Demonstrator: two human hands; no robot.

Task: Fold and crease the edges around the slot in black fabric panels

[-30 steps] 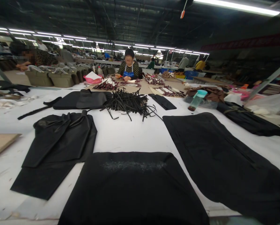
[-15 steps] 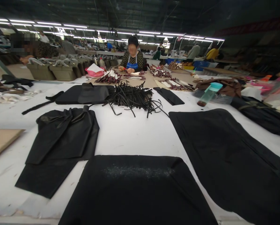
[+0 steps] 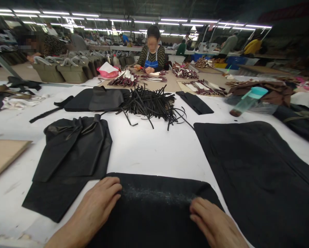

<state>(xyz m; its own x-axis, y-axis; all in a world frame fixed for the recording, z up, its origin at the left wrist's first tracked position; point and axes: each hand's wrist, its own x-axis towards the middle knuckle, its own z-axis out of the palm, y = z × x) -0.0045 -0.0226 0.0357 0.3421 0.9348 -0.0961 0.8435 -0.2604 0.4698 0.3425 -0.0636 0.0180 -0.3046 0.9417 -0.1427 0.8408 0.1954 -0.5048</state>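
Note:
A black flat panel (image 3: 154, 220) with rounded far corners lies directly in front of me, a whitish dusty streak running across its far part. My left hand (image 3: 100, 196) rests over its left edge near the far corner, fingers bent and thumb apart from them. On the right part of the same panel lie the fingertips of my right hand (image 3: 213, 217), also bent, with a gap to the thumb. Neither hand has visibly lifted the material. To the left is a folded black piece (image 3: 71, 151); on the right, another large black panel (image 3: 255, 172) lies flat.
A heap of black strips (image 3: 149, 103) lies farther back on the white table (image 3: 149, 151). A teal-lidded bottle (image 3: 247, 101) lies tilted at right; a board (image 3: 7, 155) is at left. Across the table a person (image 3: 151, 55) sits among maroon-and-white pieces, near olive bags (image 3: 71, 72).
Both my hands have come into view and now touch the near black panel, left and right. The view has shifted slightly, and the panel's far edge sits a little askew.

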